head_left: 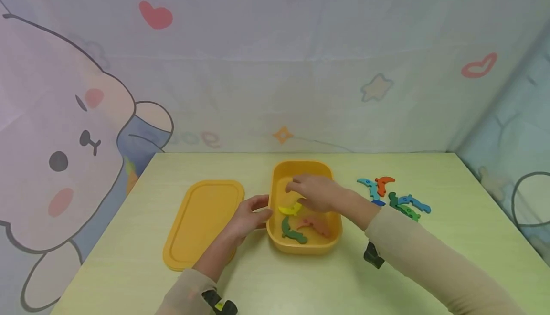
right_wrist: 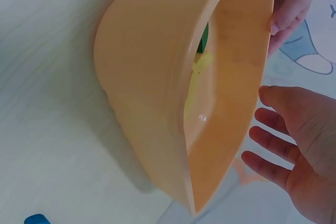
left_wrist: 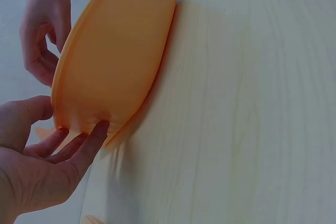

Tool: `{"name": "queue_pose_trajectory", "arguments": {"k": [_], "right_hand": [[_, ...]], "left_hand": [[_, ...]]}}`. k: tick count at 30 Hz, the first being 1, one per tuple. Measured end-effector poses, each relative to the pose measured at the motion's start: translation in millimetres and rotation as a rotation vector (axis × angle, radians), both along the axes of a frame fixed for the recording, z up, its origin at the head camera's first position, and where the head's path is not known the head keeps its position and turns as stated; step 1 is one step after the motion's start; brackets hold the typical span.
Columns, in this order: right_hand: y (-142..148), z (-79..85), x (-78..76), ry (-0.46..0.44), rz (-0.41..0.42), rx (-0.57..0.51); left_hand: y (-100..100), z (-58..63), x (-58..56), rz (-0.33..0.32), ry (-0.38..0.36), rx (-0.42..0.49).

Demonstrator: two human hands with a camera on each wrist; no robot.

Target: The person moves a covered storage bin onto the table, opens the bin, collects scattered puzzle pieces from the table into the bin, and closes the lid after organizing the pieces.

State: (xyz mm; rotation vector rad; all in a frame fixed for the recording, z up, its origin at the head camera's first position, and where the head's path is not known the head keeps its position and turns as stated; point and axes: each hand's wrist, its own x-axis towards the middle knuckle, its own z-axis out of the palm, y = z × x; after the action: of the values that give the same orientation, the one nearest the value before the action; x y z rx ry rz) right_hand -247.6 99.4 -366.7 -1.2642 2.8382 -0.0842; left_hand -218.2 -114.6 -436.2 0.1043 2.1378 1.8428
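A yellow-orange plastic box (head_left: 303,248) stands on the table, its long side running away from me. My left hand (head_left: 249,217) rests its fingertips against the outside of the left wall, the thumb by the rim in the left wrist view. Over the box's inside hovers my right hand (head_left: 315,192), its fingers (right_wrist: 270,169) spread and holding nothing in the right wrist view. On the box floor lie a yellow toy piece (head_left: 289,209), a dark green piece (head_left: 293,232) and a reddish piece (head_left: 313,225), flat and curved with small knobs.
A flat yellow-orange lid (head_left: 202,222) lies left of the box, partly under the left forearm. To the right are several loose pieces: light blue (head_left: 368,186), orange-red (head_left: 384,184), blue (head_left: 414,202) and green (head_left: 408,211). A printed cloth (head_left: 258,90) hangs behind the table.
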Motion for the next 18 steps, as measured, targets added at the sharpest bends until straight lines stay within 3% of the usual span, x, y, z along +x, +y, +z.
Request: {"name": "queue_pose_trajectory", "arguments": {"k": [9,18], "right_hand": [[16.1,7.8,-4.7,0.092,-0.003,0.036],[36.4,12.4,-9.7,0.096,-0.064,0.042]], "left_hand": [[0.7,-1.1,-1.8,0.011,0.003,-0.007],[1.2,-2.7,-1.7,0.013,0.009,-0.014]]}}
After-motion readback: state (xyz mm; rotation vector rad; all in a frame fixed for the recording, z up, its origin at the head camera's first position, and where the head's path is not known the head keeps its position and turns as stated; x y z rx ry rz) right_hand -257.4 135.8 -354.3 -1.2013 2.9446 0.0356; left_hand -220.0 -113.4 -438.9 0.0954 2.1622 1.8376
